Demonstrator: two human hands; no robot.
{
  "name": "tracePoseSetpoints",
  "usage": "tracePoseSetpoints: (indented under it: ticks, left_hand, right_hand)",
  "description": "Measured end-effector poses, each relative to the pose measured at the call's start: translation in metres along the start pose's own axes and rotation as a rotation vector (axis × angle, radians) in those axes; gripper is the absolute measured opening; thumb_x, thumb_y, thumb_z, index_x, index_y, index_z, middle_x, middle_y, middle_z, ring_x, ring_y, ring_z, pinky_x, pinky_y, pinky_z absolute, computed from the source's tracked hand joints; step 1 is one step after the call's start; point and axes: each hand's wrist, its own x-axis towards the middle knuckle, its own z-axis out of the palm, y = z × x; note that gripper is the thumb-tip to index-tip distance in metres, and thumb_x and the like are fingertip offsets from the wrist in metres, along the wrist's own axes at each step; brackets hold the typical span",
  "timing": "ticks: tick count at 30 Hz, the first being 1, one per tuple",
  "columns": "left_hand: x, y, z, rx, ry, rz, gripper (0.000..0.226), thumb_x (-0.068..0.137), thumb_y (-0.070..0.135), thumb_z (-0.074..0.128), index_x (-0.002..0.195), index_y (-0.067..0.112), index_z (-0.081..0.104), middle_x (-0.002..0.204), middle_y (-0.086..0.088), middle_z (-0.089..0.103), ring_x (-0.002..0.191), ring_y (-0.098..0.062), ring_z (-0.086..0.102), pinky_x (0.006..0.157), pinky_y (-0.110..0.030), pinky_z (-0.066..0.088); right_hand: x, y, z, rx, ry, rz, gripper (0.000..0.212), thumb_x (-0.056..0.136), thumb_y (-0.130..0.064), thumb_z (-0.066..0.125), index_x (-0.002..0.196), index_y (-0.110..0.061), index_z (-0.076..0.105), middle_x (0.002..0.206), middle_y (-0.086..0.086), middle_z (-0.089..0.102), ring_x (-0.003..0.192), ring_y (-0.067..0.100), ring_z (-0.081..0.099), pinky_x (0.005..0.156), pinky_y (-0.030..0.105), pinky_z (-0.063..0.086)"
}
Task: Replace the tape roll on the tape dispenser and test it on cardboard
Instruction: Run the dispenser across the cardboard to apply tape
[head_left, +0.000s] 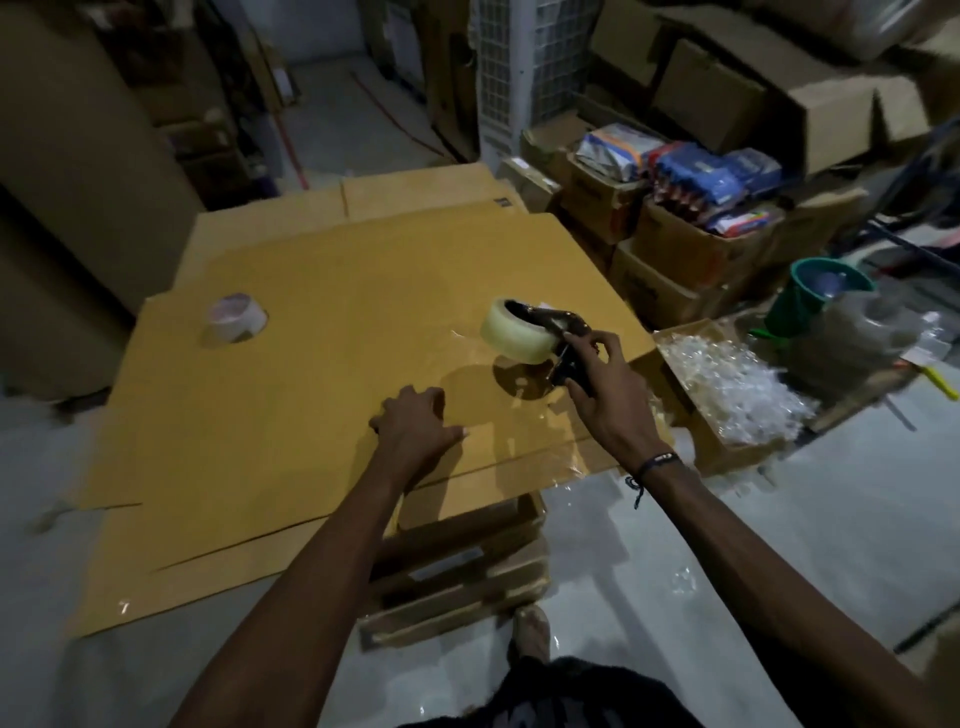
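1. Head view showed the right hand (602, 384) closed around the handle of the tape dispenser (558, 343), which was held just above the cardboard sheet (291, 395). A full clear tape roll (514, 328) sat on the dispenser, so I judged the replacing step as done and the testing step as in progress.

2. The left hand (415, 423) lay on the cardboard with its fingers bent, pressing down and holding nothing. If this hand lifted too early, the sheet could slide during the pull, because it only rested on a stack of boxes (457, 571) and hung over the edges.

3. A shiny strip of tape (540, 431) seemed to lie on the cardboard near the right forearm. I could not tell whether it was joined to the roll. If it was joined and the dispenser rose before cutting, the tape could stretch, wrinkle, or peel off.

4. The dispenser was tilted. If the blade did not meet the tape at a good angle, the cut could be ragged, or the loose end could fall back and stick to the roll.

5. The old roll (238, 317), almost used up, stood well apart on the far left of the sheet, so it was no obstacle.

6. An open box of clear plastic pieces (727, 379) stood just beside the right hand; a wide swing could knock it.
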Motion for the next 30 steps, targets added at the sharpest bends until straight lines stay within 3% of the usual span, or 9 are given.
tracePoseSetpoints:
  ticks: [4,12,16,19,24,30]
  left_hand:
    - [0.003,-0.003,-0.001,-0.009,0.11,-0.005,0.082,0.077,0.072,0.076,0.145,0.03,0.056,0.145,-0.008,0.057,0.135,-0.04,0.05,0.11,-0.062,0.039]
    - [0.026,-0.012,-0.012,-0.063,0.335,-0.1,0.076,0.084,0.063,0.073,0.147,0.025,0.058,0.158,-0.006,0.051,0.142,-0.031,0.049,0.114,-0.06,0.034]
    - [0.027,-0.025,-0.015,-0.101,0.424,-0.133,0.064,0.09,0.059,0.07,0.142,0.023,0.064,0.158,-0.005,0.051,0.144,-0.029,0.048,0.116,-0.06,0.031]
    - [0.027,-0.039,-0.015,-0.098,0.437,-0.154,0.061,0.092,0.058,0.069,0.14,0.021,0.066,0.157,-0.005,0.053,0.143,-0.03,0.05,0.116,-0.06,0.032]
    - [0.036,-0.064,-0.024,-0.13,0.496,-0.157,0.056,0.096,0.055,0.066,0.14,0.02,0.065,0.156,-0.006,0.054,0.143,-0.03,0.05,0.115,-0.06,0.032]
    - [0.057,-0.099,-0.045,-0.153,0.547,-0.121,0.054,0.096,0.055,0.064,0.14,0.023,0.064,0.156,-0.005,0.054,0.145,-0.028,0.048,0.116,-0.058,0.029]
  right_hand:
    - [0.045,0.008,0.029,-0.082,-0.008,-0.052,0.065,0.098,-0.011,0.069,0.157,-0.018,0.044,0.154,0.014,0.041,0.087,0.034,0.068,0.076,0.05,0.064]
    - [0.115,-0.002,0.091,-0.124,-0.023,-0.03,0.073,0.097,-0.009,0.069,0.16,-0.026,0.037,0.159,0.011,0.036,0.09,0.03,0.066,0.08,0.049,0.064]
    - [0.136,-0.018,0.113,-0.176,-0.031,0.035,0.068,0.101,-0.001,0.057,0.159,-0.032,0.039,0.162,0.011,0.031,0.096,0.042,0.063,0.081,0.056,0.06]
    - [0.149,-0.029,0.12,-0.184,-0.038,0.066,0.063,0.104,0.001,0.048,0.16,-0.027,0.041,0.164,0.016,0.03,0.091,0.047,0.065,0.079,0.055,0.058]
    - [0.168,-0.048,0.138,-0.133,-0.071,0.077,0.059,0.101,0.001,0.053,0.156,-0.018,0.045,0.161,0.022,0.032,0.088,0.049,0.065,0.076,0.054,0.056]
    - [0.164,-0.045,0.155,-0.132,-0.072,0.077,0.057,0.098,-0.006,0.063,0.15,-0.022,0.043,0.16,0.019,0.03,0.094,0.046,0.064,0.075,0.055,0.06]
